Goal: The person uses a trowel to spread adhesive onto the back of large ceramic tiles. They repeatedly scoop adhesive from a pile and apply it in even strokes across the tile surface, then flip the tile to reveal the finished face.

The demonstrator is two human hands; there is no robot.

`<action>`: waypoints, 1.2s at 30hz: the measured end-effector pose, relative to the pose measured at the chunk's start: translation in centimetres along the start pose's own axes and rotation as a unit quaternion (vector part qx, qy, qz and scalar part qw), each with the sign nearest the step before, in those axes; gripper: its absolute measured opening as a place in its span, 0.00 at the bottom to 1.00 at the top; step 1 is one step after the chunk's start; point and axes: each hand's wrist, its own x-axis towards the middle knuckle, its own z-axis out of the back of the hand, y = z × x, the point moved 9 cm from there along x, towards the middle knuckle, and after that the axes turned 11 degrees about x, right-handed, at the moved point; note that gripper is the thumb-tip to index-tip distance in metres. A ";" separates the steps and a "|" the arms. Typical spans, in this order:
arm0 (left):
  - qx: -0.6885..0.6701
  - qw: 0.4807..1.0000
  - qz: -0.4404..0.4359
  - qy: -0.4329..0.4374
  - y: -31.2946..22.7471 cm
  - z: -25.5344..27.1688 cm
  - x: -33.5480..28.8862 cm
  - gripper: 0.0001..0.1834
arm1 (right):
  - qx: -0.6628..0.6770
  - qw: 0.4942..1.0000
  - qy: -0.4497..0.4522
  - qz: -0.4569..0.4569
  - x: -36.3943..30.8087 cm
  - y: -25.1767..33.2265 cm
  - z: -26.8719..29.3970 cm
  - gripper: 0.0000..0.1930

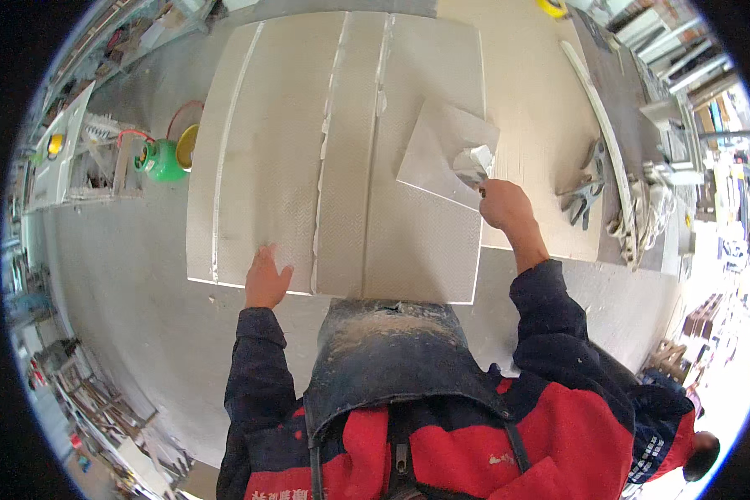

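A large pale panel point(287, 158) with a fine textured surface lies in front of me. White strips of filler point(232, 137) run lengthwise down it, and a groove point(368, 217) shows right of its middle. My left hand point(268, 279) rests on the near edge at the left, fingers spread and holding nothing. On the right, my right hand point(508, 210) is closed around the handle of a putty knife point(468, 175). Its blade is over a small square board point(440, 137) lying tilted on the panel. A lump of white putty point(478, 157) sits at the blade.
A tan board point(537, 117) adjoins the panel on the right, with black spring clamps point(586, 192) and a long pale strip point(598, 98) beyond. At left are a green gas cylinder point(162, 161) and a rack point(92, 154). Another person point(671, 429) is at lower right.
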 end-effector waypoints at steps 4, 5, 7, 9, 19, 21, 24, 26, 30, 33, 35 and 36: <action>-0.027 1.000 -0.006 0.002 -1.1 1.0 0.0 0.38 | -0.008 0.998 0.007 0.055 0.4 0.4 3.3 0.15; -0.044 0.999 -0.005 0.006 -1.6 1.2 0.0 0.38 | 0.027 0.997 -0.005 0.077 -0.5 1.2 4.4 0.15; -0.015 1.000 0.002 -0.026 -1.1 0.3 -0.2 0.38 | 0.131 0.985 -0.002 0.114 -1.4 3.6 6.7 0.18; 0.009 0.998 0.004 -0.057 -2.0 -0.5 -0.6 0.38 | 0.173 0.969 0.000 0.174 -1.1 6.8 8.5 0.19; -0.059 0.984 -0.159 -0.057 -25.6 -2.0 -4.0 0.33 | -0.069 0.919 0.034 0.386 12.2 14.1 5.3 0.22; -0.071 0.989 -0.114 -0.068 -27.5 -3.2 -4.8 0.33 | -0.102 0.906 0.048 0.408 14.4 15.0 3.9 0.22; -0.044 0.993 -0.059 -0.089 -28.7 -4.5 -5.3 0.33 | -0.162 0.895 0.074 0.408 14.9 16.7 3.1 0.21; -0.034 0.992 -0.034 -0.115 -29.2 -4.5 -5.4 0.30 | -0.181 0.885 0.063 0.425 15.0 17.0 3.1 0.20; -0.066 0.983 -0.004 -0.170 -29.8 -3.7 -5.8 0.24 | -0.238 0.871 0.072 0.424 12.9 19.6 4.7 0.18; -0.055 0.980 0.005 -0.192 -29.9 -3.5 -5.9 0.24 | -0.179 0.858 0.081 0.474 10.6 19.0 3.7 0.18; -0.043 0.979 0.005 -0.201 -30.1 -3.5 -5.9 0.24 | -0.181 0.850 0.077 0.490 10.2 18.1 1.9 0.18; -0.040 0.978 0.011 -0.203 -30.0 -3.6 -6.0 0.24 | -0.172 0.856 0.075 0.482 10.2 17.7 1.4 0.18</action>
